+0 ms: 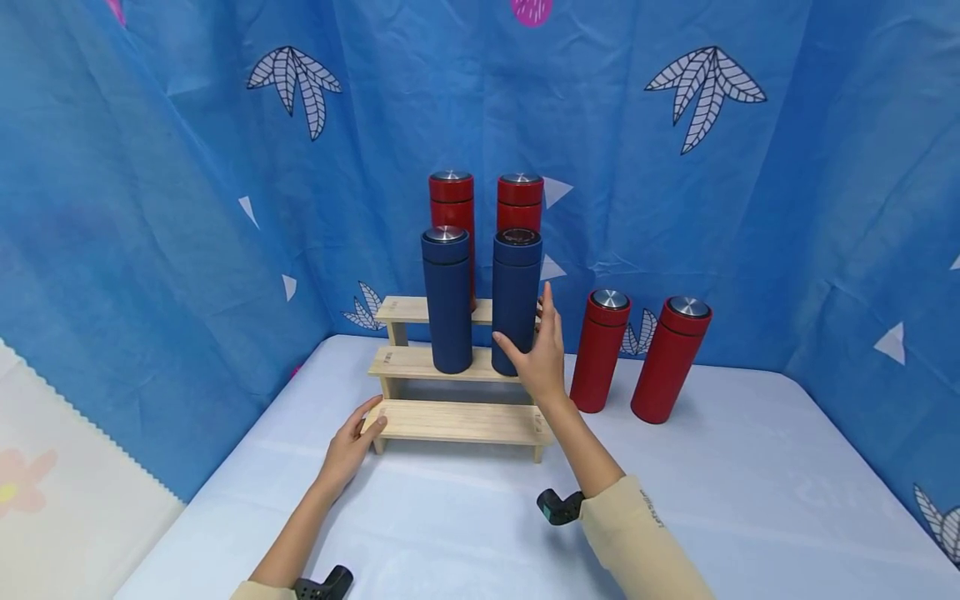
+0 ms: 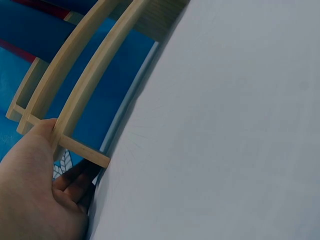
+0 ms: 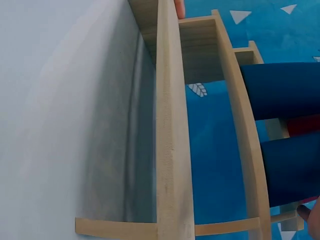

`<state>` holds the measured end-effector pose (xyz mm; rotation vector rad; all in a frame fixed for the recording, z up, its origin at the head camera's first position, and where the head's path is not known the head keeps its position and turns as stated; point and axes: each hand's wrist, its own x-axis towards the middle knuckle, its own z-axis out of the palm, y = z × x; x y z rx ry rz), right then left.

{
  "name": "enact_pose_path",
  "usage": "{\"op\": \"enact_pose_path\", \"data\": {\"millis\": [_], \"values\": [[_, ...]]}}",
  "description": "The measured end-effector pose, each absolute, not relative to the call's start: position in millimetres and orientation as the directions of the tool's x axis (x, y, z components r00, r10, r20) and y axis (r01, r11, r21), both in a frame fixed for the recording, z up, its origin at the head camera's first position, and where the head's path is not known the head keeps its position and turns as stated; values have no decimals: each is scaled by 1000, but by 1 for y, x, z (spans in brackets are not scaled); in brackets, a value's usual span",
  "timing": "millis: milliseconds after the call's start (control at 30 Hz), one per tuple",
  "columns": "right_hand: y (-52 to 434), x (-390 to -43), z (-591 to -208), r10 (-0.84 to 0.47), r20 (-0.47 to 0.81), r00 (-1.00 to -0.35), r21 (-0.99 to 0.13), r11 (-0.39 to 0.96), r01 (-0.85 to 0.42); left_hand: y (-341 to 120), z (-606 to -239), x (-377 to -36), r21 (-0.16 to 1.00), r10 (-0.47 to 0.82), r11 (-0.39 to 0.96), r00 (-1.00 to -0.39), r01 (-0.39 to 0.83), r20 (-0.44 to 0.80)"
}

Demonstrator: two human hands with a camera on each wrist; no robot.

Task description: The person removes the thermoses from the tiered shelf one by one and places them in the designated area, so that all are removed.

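Note:
A three-step wooden shelf (image 1: 457, 421) stands on the pale table (image 1: 750, 500). Two blue flasks (image 1: 447, 300) (image 1: 516, 300) stand on its middle step and two red flasks (image 1: 452, 196) (image 1: 520, 200) on its top step. My right hand (image 1: 536, 333) is at the right blue flask's right side, fingers straight and thumb against its lower wall. My left hand (image 1: 367, 425) holds the left end of the bottom step, thumb on top. The left wrist view shows that hand (image 2: 35, 190) at the shelf's (image 2: 95, 75) corner, fingers curled beneath. In the right wrist view the shelf (image 3: 170, 125) and both blue flasks (image 3: 285, 90) fill the frame.
Two more red flasks (image 1: 598, 350) (image 1: 670, 358) stand on the table just right of the shelf, the outer one leaning slightly. Blue patterned curtains (image 1: 750, 208) close in the back and both sides. Bare tabletop lies in front of the shelf.

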<state>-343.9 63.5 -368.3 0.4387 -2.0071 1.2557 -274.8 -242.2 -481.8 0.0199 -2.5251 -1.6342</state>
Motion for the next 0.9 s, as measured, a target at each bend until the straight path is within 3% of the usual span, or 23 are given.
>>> {"op": "enact_pose_path", "data": {"millis": [267,900], "values": [[60,-344,-374,51,662,-748,-670,488,-560,-243,-481,-276,907,-83,418,-991,58,101],[68,-317,-384,119,767,-630,-590,516,-621,-245,-483,-276,910,-64,409,-994,60,94]]}}
